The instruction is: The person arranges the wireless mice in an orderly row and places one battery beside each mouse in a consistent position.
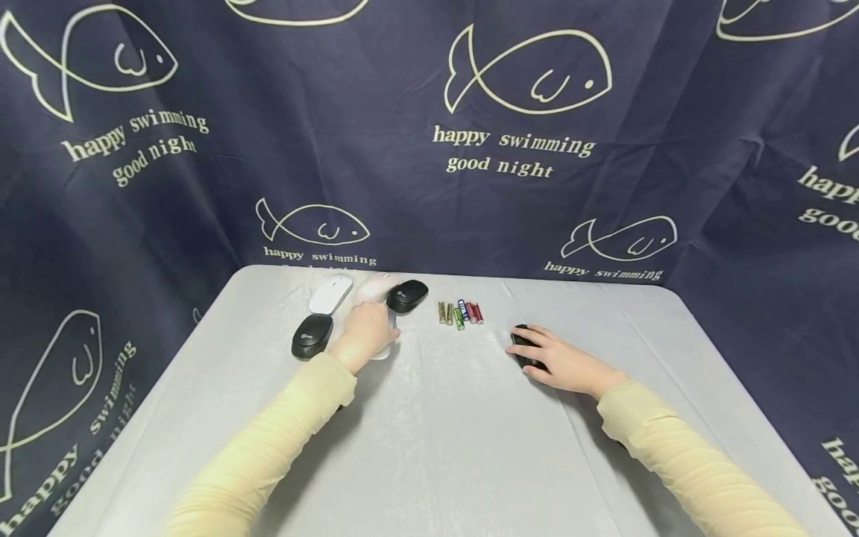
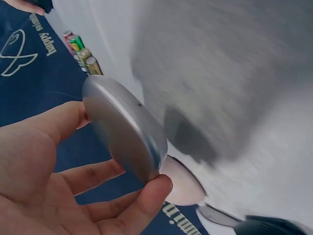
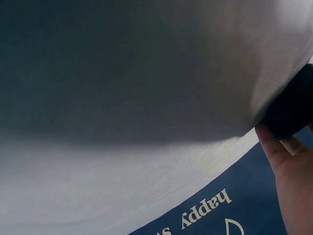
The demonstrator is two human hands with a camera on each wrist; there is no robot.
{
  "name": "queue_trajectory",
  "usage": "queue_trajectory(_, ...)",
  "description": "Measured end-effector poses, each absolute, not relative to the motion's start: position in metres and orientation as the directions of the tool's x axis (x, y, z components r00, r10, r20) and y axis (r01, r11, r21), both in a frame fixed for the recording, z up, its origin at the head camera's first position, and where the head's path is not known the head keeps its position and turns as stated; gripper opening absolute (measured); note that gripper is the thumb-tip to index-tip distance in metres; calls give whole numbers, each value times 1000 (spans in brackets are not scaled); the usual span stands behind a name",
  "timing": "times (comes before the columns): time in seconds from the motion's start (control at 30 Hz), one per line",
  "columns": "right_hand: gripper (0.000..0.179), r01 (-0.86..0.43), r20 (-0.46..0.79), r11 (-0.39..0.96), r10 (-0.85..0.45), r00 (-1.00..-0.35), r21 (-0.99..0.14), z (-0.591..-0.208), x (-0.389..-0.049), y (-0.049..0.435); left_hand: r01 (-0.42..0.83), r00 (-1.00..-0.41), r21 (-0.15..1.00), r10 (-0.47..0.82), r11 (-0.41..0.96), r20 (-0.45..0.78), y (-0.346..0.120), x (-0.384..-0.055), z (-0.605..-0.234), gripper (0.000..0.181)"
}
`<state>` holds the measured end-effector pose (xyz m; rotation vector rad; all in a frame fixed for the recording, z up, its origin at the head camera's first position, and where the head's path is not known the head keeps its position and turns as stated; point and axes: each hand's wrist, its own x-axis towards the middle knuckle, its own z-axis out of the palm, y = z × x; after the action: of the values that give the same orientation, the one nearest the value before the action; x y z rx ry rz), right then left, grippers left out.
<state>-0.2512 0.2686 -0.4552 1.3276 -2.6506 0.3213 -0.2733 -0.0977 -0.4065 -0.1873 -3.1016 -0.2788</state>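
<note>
My left hand (image 1: 365,332) holds a silver-grey computer mouse (image 2: 124,125) between thumb and fingers along its edges. The left wrist view shows this mouse tilted, with its shadow on the cloth beside it. At the right of the table, my right hand (image 1: 564,362) grips a black computer mouse (image 1: 526,347), its fingers draped over the top and sides. Part of that black mouse (image 3: 291,105) also shows in the right wrist view, at the frame's edge. Close around the left hand lie a pink mouse (image 1: 374,286), a white mouse (image 1: 331,294) and two black mice (image 1: 312,335).
Several small batteries (image 1: 460,313), gold, green, blue and red, lie between the two hands toward the back. A pale cloth covers the table (image 1: 463,432). Behind and beside it hangs a dark blue curtain (image 1: 416,201) with fish drawings.
</note>
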Motion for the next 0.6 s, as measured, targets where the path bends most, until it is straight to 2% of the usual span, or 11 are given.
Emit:
queue_trajectory(0.33,40,-812,245,571,-776,-581,-119,-455,-251,268,145,-989,218,136,965,53,-70,-270,-398,51)
queue_trajectory(0.6,40,-812,248,570,-775,-582,-124,-455,-251,268,181,-983,209,169,961,76,-52,-269,-396,53)
